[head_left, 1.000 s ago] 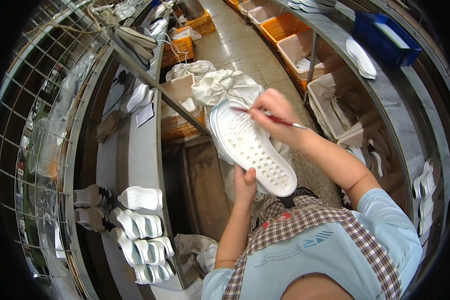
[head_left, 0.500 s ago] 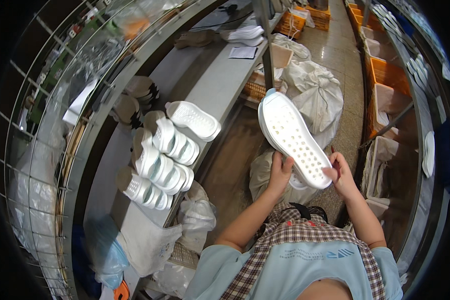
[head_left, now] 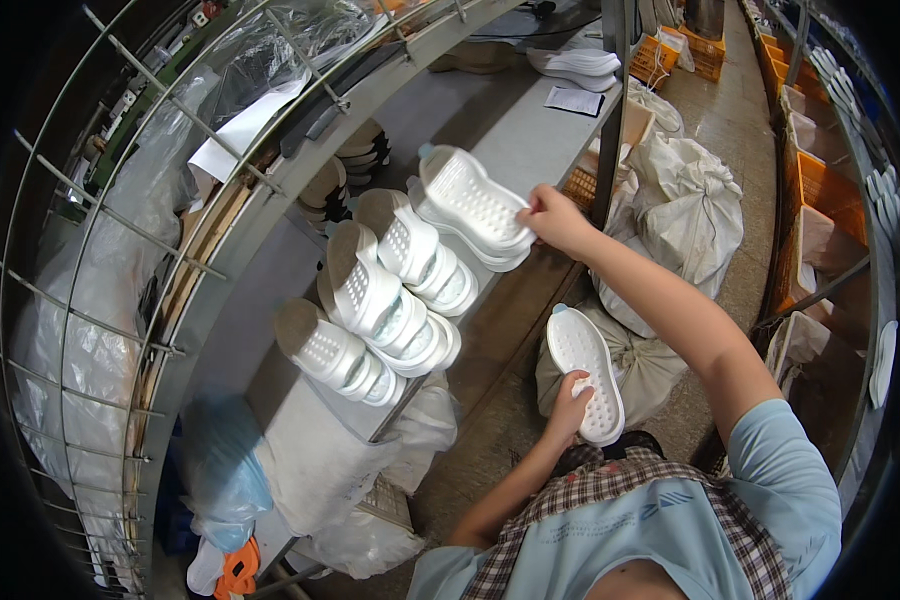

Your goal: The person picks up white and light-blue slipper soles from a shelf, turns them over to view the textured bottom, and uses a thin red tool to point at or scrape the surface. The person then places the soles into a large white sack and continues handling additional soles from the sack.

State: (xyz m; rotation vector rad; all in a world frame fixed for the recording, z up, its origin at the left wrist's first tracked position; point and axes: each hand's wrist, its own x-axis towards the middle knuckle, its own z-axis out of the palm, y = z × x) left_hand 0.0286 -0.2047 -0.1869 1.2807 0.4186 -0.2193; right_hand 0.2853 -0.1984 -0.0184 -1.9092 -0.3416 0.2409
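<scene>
Stretched across to the shelf, my right hand (head_left: 558,222) pinches the near end of a white shoe sole (head_left: 470,197) with rows of small holes. This sole is over another white sole (head_left: 495,258) at the shelf's front edge; I cannot tell whether the two touch. Close to my body, my left hand (head_left: 570,408) grips a second perforated sole (head_left: 582,345), its pale blue tab pointing away from me. Beside the right hand's sole, more white soles stand tilted in overlapping rows (head_left: 380,290) on the grey shelf (head_left: 515,125).
Wire mesh (head_left: 100,210) and a metal frame curve along the left. White sacks (head_left: 685,190) lie on the floor ahead, with orange crates (head_left: 820,190) to the right. A cloth (head_left: 315,470) drapes over the shelf's near end. More soles (head_left: 573,66) lie farther along the shelf.
The soles held together in front of me are now apart. My right hand has carried one left to the shelf, while my left hand keeps the other, lower and nearer my body. The view has shifted left.
</scene>
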